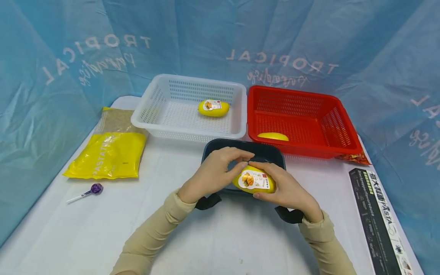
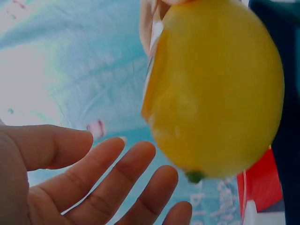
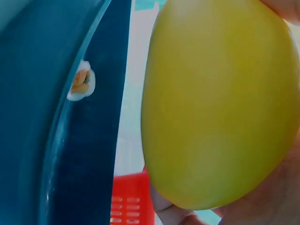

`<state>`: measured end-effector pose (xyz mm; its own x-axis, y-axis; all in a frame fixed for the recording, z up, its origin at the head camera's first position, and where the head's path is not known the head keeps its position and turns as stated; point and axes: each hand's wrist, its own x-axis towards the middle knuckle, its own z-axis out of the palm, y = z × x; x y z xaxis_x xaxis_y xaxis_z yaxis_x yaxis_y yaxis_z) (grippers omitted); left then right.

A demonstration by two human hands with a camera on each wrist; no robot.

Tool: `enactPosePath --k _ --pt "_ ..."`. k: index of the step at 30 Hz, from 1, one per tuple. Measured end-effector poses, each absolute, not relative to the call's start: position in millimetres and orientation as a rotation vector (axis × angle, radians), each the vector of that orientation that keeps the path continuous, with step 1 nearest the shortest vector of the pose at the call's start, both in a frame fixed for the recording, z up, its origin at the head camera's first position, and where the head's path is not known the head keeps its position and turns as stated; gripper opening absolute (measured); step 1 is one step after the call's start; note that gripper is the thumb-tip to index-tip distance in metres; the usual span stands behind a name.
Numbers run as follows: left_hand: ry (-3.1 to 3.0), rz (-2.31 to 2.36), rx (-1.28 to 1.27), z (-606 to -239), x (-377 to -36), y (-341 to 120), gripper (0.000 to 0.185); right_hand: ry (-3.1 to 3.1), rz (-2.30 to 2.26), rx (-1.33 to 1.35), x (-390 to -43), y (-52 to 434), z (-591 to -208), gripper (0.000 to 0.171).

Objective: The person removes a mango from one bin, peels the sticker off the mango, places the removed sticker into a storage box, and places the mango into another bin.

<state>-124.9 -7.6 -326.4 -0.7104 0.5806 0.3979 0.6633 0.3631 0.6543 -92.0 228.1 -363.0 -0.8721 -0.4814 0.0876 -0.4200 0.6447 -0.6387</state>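
Over a dark blue-green basin, my right hand holds a yellow mango with a white picture label. Its fingers lie over the top and the thumb is at the near side. My left hand hovers at the mango's left end, fingers loosely bent. In the left wrist view a gap shows between those fingers and the mango's green tip. The right wrist view shows the mango's bare underside beside the basin wall. Much of the basin's inside is hidden by the hands.
Behind stand a white basket with another labelled mango and a red basket with a yellow fruit partly visible. At left lie a yellow pasta bag and a lollipop. A long black pasta box lies right.
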Motion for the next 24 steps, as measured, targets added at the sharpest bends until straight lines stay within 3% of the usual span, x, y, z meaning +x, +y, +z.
enactPosePath --k 10,17,24 --pt "-2.458 -1.05 -1.382 -332.6 -94.8 -14.0 0.02 2.727 -0.844 -1.038 -57.7 209.6 -378.3 0.069" --pt "-2.517 -0.927 -1.442 -341.7 -86.6 -10.4 0.017 2.677 -0.791 -1.014 -47.4 202.8 -404.0 0.066" --pt "-2.564 -0.781 -1.479 -362.0 -78.8 -6.7 0.016 2.713 -0.807 -0.919 -50.9 207.4 -424.8 0.076"
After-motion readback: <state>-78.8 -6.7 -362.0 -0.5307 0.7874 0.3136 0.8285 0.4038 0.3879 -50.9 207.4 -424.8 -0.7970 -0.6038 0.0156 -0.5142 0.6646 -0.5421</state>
